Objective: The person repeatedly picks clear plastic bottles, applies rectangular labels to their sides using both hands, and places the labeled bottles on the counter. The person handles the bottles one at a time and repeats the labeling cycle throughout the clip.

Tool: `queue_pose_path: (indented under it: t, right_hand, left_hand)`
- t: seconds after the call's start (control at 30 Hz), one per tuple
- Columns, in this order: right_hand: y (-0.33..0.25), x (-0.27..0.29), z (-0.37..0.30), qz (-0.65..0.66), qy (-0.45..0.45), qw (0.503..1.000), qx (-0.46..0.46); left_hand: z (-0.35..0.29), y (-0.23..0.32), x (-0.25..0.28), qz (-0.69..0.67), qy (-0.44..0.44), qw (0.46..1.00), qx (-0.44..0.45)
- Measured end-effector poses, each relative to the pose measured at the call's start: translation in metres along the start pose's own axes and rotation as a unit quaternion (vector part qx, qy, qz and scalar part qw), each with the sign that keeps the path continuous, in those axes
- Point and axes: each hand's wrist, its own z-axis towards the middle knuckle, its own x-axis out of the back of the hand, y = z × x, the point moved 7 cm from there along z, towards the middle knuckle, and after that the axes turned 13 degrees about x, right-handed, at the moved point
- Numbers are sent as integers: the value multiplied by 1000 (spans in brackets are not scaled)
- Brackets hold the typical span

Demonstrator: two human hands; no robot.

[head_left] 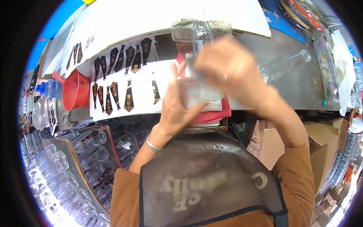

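Bottle (201,33) over red cloth (213,116) looked mid-work, left hand (174,103) spread open around it, right hand (230,68) blurred, grip untellable; black stickers (129,97) left of cloth seemingly awaited use.

from left to right lie dipper (75,92), label sheet (142,90), bottle (200,33) on a rest (222,28), and second bottle (285,66).

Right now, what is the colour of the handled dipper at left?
The dipper is orange-red, seen best in the head view.
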Motion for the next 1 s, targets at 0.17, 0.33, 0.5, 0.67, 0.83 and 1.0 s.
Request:
queue_pose_path:
  t: [0.17,0.33,0.5,0.67,0.83,1.0]
  right_hand:
    - [10,18,-11,90,-8,995,-50]
    - [43,32,-62,297,180,868,-355]
    - [41,-20,-101,298,136,842,-429]
    - [24,-35,-99,239,109,862,-434]
    - [21,-32,-94,205,83,871,-438]
    - [22,-36,-99,232,91,858,-450]
  left_hand:
    - [-1,-1,2,8,9,999,34]
    - [5,0,2,32,-33,998,40]
    - [11,1,1,36,-54,998,17]
    - [10,8,3,60,-48,997,6]
    - [4,9,1,38,-25,999,-25]
    - [2,-5,-1,-39,-46,997,39]
